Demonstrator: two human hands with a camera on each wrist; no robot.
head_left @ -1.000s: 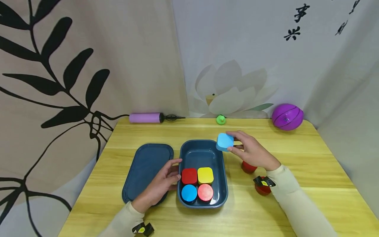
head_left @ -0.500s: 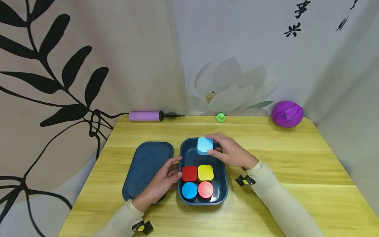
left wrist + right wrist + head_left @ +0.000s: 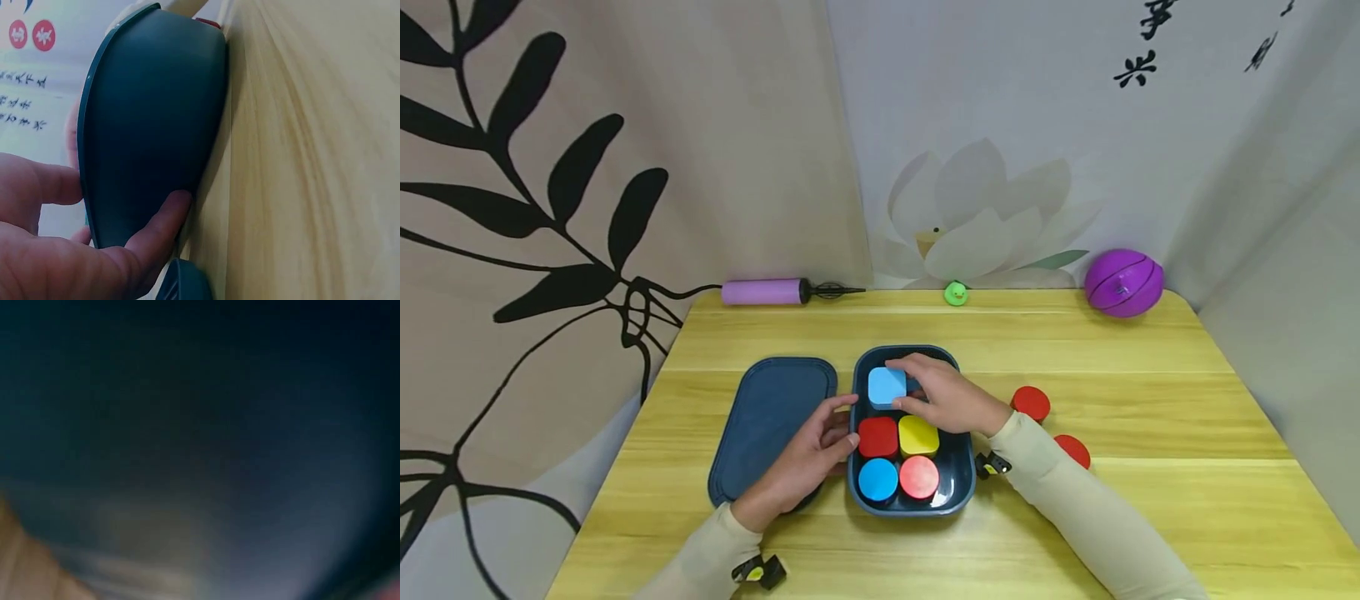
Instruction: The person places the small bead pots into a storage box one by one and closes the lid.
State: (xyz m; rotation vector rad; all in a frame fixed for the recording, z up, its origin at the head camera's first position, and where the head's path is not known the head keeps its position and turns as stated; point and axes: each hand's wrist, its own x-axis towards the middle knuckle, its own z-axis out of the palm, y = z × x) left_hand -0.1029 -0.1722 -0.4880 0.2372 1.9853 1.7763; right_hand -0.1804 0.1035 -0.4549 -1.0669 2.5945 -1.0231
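A light-blue rounded square block (image 3: 887,387) is pinched between thumb and fingers of my right hand (image 3: 953,396), over the far left part of a dark blue box (image 3: 955,492). Whether the block touches the box floor cannot be told. Inside the box, a red square block (image 3: 877,437) and a yellow square block (image 3: 918,436) sit behind a blue round block (image 3: 877,480) and a pinkish-red round block (image 3: 919,477). My left hand (image 3: 801,458) touches the box's left side; the left wrist view shows extended fingers (image 3: 159,225) against its wall (image 3: 150,112).
Left of the box lies a matching dark blue lid (image 3: 778,425). Two red round blocks, one farther (image 3: 1031,403) and one nearer (image 3: 1072,451), lie to the right by the right sleeve. A purple pump (image 3: 763,292), green duck (image 3: 956,293) and purple ball (image 3: 1124,283) line the back edge.
My right hand has carried the light-blue block leftward from beyond the box's right rim to over its far left part. The left hand has stayed at the box's side.
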